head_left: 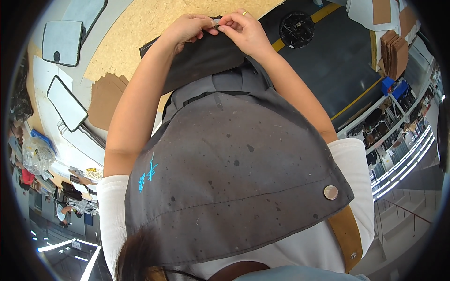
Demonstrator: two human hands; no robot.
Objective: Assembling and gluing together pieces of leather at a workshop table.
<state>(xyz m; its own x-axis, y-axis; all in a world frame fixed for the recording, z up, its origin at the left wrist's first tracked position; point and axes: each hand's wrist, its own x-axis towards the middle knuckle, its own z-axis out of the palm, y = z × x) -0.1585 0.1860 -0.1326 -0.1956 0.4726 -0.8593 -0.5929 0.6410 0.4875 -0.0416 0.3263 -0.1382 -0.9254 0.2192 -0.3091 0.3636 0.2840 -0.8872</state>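
Note:
My left hand [190, 29] and my right hand [244, 34] meet at the far edge of a black, leather-like piece [201, 63]. Between their fingertips is a small silvery piece [216, 22], too small to make out its kind. Both hands are closed in a pinch on it, thumbs and forefingers almost touching. The black piece lies partly on the tan bench board [126, 37] and reaches back toward my dark grey apron [234, 150]. My fingers hide part of its far edge.
Left on the bench are brown sheets [107, 99] and pale panels with black edging [67, 103]. A round bin lined in black [296, 29] stands on the dark floor to the right, across a yellow line. Farther right are stacked brown pieces [393, 54] and loaded shelves [375, 119].

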